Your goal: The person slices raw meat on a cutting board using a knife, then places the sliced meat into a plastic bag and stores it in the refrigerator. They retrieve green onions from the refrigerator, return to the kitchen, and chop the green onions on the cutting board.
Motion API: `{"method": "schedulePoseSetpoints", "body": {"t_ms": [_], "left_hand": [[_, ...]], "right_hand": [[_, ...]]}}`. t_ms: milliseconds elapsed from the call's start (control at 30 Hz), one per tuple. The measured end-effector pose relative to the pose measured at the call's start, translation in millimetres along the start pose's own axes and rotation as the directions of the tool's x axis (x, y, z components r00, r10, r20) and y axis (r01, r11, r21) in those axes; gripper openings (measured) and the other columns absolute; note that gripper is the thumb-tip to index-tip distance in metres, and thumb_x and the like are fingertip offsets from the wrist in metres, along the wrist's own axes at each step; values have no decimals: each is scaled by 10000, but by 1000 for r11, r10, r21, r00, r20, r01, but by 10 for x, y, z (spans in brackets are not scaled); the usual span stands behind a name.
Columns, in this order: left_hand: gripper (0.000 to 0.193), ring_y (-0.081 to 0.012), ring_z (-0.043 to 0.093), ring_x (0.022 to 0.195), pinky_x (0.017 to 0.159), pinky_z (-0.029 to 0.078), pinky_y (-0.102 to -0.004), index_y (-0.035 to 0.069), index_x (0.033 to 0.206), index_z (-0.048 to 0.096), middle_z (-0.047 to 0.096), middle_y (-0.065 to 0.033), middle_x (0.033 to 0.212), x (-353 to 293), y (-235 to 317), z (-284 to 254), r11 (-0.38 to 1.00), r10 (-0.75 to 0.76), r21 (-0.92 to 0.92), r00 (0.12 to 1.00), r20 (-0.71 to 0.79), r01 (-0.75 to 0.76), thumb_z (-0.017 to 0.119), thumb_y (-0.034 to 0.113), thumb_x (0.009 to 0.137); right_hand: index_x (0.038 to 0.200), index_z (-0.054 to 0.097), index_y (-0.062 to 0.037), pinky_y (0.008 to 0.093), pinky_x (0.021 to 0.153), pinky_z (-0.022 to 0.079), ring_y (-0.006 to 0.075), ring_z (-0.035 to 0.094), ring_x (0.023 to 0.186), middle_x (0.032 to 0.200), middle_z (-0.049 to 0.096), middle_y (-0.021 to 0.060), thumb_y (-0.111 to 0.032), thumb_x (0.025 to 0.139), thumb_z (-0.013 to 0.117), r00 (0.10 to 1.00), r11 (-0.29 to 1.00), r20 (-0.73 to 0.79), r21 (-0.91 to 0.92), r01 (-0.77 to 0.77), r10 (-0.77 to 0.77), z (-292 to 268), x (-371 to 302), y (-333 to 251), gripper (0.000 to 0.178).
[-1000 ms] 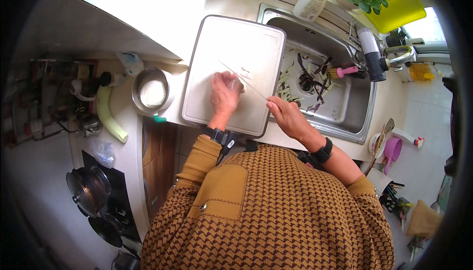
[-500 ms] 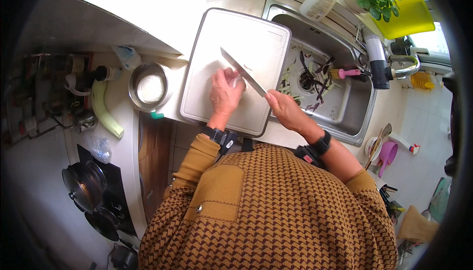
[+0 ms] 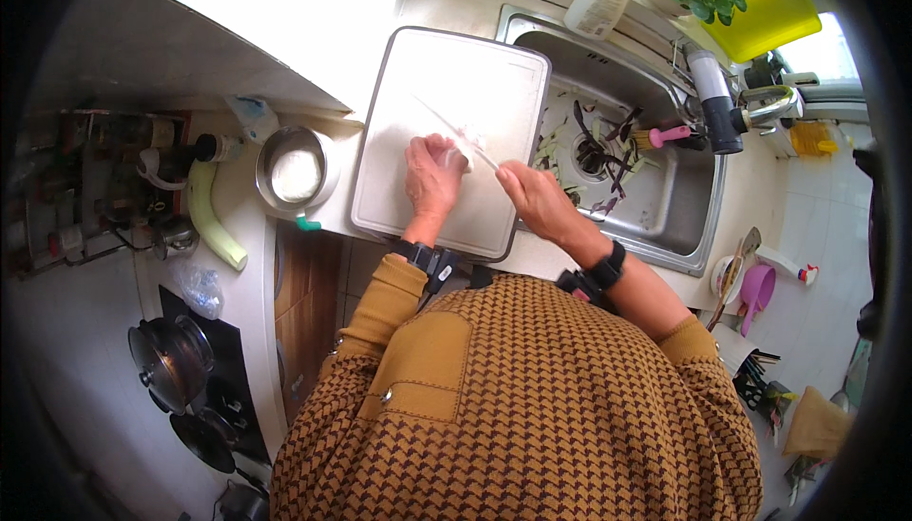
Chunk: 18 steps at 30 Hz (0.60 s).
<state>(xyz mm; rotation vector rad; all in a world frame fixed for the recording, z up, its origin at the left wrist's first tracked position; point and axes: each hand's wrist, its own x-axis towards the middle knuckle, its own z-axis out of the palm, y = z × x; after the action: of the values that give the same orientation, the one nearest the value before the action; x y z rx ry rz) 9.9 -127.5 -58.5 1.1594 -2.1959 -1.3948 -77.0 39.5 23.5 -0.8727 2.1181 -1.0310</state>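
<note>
A large pale cutting board [image 3: 399, 75] with a dark rim lies on the counter in front of me. My right hand [image 3: 543, 200] is wrapped round the handle of a kitchen knife [image 3: 439, 120], whose blade reaches up and left over the board. Just left of the blade, my left hand [image 3: 434, 177] has its fingers curled down onto a small whitish food piece [image 3: 466, 157], mostly hidden by them; its kind I cannot make out. Small pale bits [image 3: 472, 132] lie against the blade's far side.
Right of the board is a steel sink [image 3: 655, 222] holding dark and pale green peelings [image 3: 597, 155] and a pink-handled brush [image 3: 662, 136]. To the left stand a metal pot [image 3: 323, 184] with white contents and a peeled long pale-green vegetable [image 3: 210, 217]. A lidded pan [image 3: 161, 364] sits farther left.
The knife blade has turned edge-on, and my right hand has shifted slightly left and up. My left hand keeps its place on the board. The view has tilted a little.
</note>
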Motion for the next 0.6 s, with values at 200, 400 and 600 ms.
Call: {"method": "schedulePoseSetpoints", "body": {"t_ms": [200, 400, 600], "left_hand": [[355, -291, 657, 1041, 894, 508, -426, 86, 1062, 550, 595, -96, 1130, 19, -57, 26, 995, -24, 93, 1000, -4, 24, 749, 214, 796], [359, -305, 654, 1006, 897, 508, -420, 42, 1043, 562, 609, -130, 1087, 32, -56, 38, 999, 12, 34, 1000, -12, -12, 762, 201, 791], [403, -337, 638, 1013, 890, 505, -451, 35, 1044, 555, 605, -149, 1084, 37, -4, 30, 998, 4, 68, 999, -34, -2, 785, 237, 781]], "right_hand": [[979, 598, 13, 499, 666, 448, 476, 561, 720, 767, 599, 272, -319, 1072, 461, 995, 996, 54, 5, -87, 87, -129, -315, -94, 371], [958, 563, 11, 506, 679, 446, 510, 538, 761, 768, 577, 291, -327, 1077, 450, 985, 991, 119, -59, -117, 124, -170, -181, -81, 376], [966, 564, 2, 524, 687, 448, 526, 545, 768, 776, 580, 308, -318, 1075, 448, 992, 996, 95, -23, -86, 88, 78, 211, -11, 357]]}}
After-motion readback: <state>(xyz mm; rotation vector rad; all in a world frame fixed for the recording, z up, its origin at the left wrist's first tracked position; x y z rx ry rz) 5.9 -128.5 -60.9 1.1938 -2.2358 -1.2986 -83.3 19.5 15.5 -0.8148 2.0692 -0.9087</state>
